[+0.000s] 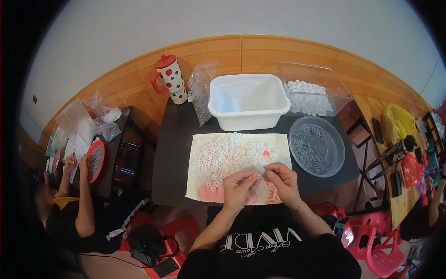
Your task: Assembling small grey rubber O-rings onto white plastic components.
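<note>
My left hand is closed in a pinch on a small white plastic piece, held just above the cloth. Close beside it, my right hand has its thumb and fingers pressed together; what sits between those fingertips is too small to make out. Under both hands lies a pale yellow cloth with pink and red print. Many small white pieces with holes are spread over it, densest on its left half. To the right, a clear round tub holds many small grey parts, perhaps screws.
Behind the cloth stands a white plastic basin. Left of it are a bag of grey parts and a red-spotted tumbler. A clear box with white pieces sits back right. Another person works at the left table with a red tray.
</note>
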Tool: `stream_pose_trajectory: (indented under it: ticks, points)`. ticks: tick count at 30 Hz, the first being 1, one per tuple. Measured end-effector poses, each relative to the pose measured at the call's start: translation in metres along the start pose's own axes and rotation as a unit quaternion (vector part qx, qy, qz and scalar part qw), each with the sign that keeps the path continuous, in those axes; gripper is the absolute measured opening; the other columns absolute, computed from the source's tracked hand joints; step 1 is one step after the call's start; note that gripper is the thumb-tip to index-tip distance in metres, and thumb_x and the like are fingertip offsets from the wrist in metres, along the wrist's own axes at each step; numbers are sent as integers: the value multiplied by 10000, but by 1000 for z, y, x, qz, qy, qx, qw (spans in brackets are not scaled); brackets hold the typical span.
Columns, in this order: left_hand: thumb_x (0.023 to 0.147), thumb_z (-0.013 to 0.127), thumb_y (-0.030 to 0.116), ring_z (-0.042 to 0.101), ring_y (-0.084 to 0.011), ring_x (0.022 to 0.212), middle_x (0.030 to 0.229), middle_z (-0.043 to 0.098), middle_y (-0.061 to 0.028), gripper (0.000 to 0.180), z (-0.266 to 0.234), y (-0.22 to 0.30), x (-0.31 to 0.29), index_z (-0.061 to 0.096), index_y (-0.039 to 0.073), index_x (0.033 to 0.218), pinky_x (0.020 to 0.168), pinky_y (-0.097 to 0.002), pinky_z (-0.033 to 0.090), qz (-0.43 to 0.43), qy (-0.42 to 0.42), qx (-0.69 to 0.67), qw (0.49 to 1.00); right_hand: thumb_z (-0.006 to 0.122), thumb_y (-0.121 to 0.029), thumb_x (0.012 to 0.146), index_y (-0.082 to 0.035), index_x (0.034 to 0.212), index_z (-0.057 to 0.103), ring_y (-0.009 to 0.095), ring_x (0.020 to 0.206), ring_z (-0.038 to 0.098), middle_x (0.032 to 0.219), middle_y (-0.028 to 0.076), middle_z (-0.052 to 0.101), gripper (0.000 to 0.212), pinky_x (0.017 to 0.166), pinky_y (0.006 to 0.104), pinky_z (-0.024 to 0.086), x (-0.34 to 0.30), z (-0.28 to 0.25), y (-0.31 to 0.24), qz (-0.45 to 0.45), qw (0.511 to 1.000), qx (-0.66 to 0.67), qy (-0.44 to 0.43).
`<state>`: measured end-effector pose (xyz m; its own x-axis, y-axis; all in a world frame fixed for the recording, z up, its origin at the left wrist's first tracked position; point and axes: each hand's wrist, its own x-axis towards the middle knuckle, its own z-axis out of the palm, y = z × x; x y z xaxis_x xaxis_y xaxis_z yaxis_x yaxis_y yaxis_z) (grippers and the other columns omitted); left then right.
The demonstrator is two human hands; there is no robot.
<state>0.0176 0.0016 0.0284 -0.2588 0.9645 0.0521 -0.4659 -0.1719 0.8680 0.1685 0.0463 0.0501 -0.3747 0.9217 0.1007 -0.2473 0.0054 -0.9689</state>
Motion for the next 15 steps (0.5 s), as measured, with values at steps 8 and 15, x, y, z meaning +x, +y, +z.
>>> stream_pose_trajectory:
  ticks: [8, 15]
  points:
    - [880, 688, 29, 613, -79, 652, 810, 700, -73, 145, -4, -8, 2, 700, -12, 1018, 508, -183, 458, 3, 2, 5, 1000, 617, 51, 894, 34, 941, 605, 105, 811, 614, 848, 51, 593, 51, 718, 229, 475, -2, 6, 5, -101, 986, -127, -43]
    - [882, 689, 40, 633, -92, 668, 828, 708, -89, 140, -9, -1, -1, 697, -24, 1005, 543, -203, 491, -17, -12, -3, 1000, 628, 69, 863, 28, 912, 620, 91, 735, 534, 830, 53, 597, 64, 642, 226, 410, 2, 7, 8, -150, 976, -157, -33]
